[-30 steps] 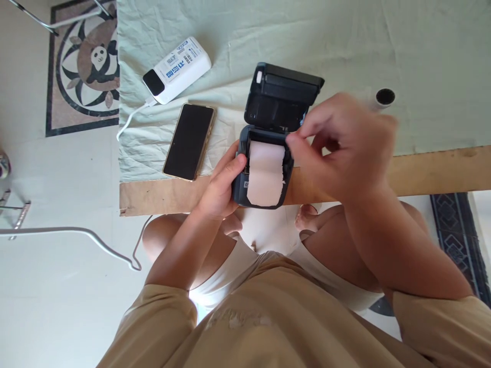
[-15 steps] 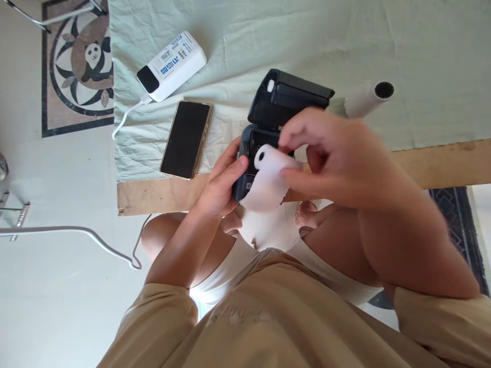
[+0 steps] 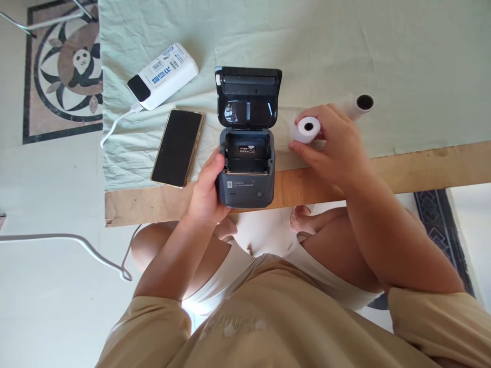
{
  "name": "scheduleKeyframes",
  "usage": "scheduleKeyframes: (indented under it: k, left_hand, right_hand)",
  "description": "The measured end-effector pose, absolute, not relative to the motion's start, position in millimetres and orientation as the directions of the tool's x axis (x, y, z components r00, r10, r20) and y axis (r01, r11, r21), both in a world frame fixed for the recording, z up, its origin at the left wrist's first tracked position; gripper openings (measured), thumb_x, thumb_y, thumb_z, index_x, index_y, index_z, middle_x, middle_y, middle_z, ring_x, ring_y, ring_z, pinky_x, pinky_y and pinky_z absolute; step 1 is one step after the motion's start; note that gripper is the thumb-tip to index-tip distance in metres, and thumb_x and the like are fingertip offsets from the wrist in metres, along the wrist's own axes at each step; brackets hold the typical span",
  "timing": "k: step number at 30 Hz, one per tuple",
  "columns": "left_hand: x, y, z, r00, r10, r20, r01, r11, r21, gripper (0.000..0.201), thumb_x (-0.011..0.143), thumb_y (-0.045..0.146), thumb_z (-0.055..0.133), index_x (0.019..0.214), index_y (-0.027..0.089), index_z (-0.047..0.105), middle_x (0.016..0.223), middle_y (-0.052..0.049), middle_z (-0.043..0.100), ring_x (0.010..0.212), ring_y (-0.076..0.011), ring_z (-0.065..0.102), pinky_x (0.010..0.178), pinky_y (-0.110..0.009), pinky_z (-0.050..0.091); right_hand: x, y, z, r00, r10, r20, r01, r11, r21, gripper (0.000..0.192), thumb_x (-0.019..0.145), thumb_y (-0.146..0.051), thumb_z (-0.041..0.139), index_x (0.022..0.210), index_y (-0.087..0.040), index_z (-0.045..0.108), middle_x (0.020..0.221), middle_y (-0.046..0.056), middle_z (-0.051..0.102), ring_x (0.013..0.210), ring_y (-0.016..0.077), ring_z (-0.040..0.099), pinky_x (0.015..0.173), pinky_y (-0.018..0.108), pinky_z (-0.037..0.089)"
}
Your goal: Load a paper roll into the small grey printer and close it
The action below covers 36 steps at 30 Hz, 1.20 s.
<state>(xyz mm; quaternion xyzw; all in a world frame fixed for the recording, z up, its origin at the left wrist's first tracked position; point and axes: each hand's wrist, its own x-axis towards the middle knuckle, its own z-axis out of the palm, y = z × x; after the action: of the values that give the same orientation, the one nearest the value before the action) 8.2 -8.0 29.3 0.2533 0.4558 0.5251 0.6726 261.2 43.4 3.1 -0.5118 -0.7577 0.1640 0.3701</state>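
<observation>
Head view: one dark printer point(image 3: 245, 171), lid raised and bay bare, two paper rolls, one phone point(image 3: 177, 147) and one power bank point(image 3: 163, 76) lie on a green cloth point(image 3: 383, 46) over the wooden desk point(image 3: 422, 166), above pale floor. Left hand point(image 3: 205, 191), grip clenched, steadies the printer. Right hand point(image 3: 333, 148) grasps one white roll point(image 3: 307, 129), just right of the printer; the other roll point(image 3: 358, 105) lies behind it.

Wide open stretch of pale green cloth point(image 3: 383, 46) across the far side of the desk, nothing on it. Closer in it gets tight: the dark grey box-shaped printer point(image 3: 245, 174) with its raised lid blocks the middle, the left hand point(image 3: 205, 191) clamped on its side. Left of that, a black phone point(image 3: 177, 147) and white power bank point(image 3: 163, 76) crowd the lane. Rightward, the right hand point(image 3: 333, 148) with a white paper roll point(image 3: 307, 129) and a white tube point(image 3: 355, 105) just beyond.
</observation>
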Motion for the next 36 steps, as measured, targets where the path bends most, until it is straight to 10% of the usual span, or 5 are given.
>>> scheduleKeyframes:
  k: [12, 20, 26, 33, 36]
  left_hand:
    - [3.3, -6.4, 25.0, 0.031, 0.932, -0.36, -0.435, 0.337, 0.835, 0.038, 0.101, 0.058, 0.07, 0.106, 0.022, 0.079, 0.101, -0.009, 0.084, 0.135, -0.0381, 0.078, 0.105, -0.045, 0.069]
    - [9.7, -3.5, 26.0, 0.043, 0.949, -0.312, -0.465, 0.295, 0.835, 0.029, 0.103, 0.05, 0.065, 0.1, 0.023, 0.076, 0.095, -0.007, 0.083, 0.136, -0.0344, 0.078, 0.111, -0.045, 0.067]
    - [6.6, -3.5, 23.6, 0.064, 0.956, -0.285, -0.483, 0.28, 0.83, 0.03, 0.098, 0.052, 0.073, 0.102, 0.023, 0.079, 0.092, -0.006, 0.08, 0.132, -0.0353, 0.079, 0.111, -0.045, 0.067]
    - [4.1, -5.3, 23.4, 0.075, 0.948, -0.309, -0.445, 0.309, 0.84, 0.032, 0.094, 0.055, 0.08, 0.102, 0.024, 0.078, 0.092, -0.006, 0.079, 0.13, -0.0367, 0.079, 0.099, -0.042, 0.07]
    - [5.1, -7.7, 21.5, 0.067, 0.958, -0.277, -0.435, 0.278, 0.857, 0.035, 0.094, 0.059, 0.082, 0.106, 0.026, 0.079, 0.095, -0.005, 0.081, 0.134, -0.0356, 0.078, 0.098, -0.04, 0.07]
  right_hand:
    - [299.3, 34.9, 43.4, -0.031, 0.815, 0.579, 0.841, 0.334, -0.425, 0.042, 0.097, -0.036, 0.068, 0.137, -0.026, 0.063, 0.127, 0.008, 0.073, 0.124, 0.0332, 0.076, 0.095, 0.053, 0.061]
    - [295.0, 53.6, 30.8, 0.181, 0.983, -0.025, 0.908, -0.177, -0.379, 0.07, 0.096, -0.022, 0.075, 0.161, -0.024, 0.048, 0.157, 0.02, 0.052, 0.135, 0.0351, 0.065, 0.118, 0.064, 0.052]
    - [304.4, 60.1, 18.1, 0.242, 0.962, 0.13, 0.736, -0.095, -0.67, 0.075, 0.089, -0.001, 0.065, 0.158, -0.027, 0.05, 0.143, 0.014, 0.064, 0.119, 0.0243, 0.072, 0.109, 0.051, 0.059]
    - [314.7, 80.5, 16.7, 0.369, 0.902, -0.224, -0.048, -0.223, -0.974, 0.045, 0.103, -0.013, 0.03, 0.14, -0.022, 0.054, 0.14, 0.017, 0.069, 0.113, 0.0212, 0.081, 0.082, 0.04, 0.064]
    - [293.9, 59.6, 36.3, 0.29, 0.95, 0.112, 0.168, 0.065, -0.984, 0.051, 0.09, -0.011, 0.055, 0.137, -0.03, 0.06, 0.135, 0.007, 0.07, 0.107, 0.0195, 0.08, 0.076, 0.035, 0.062]
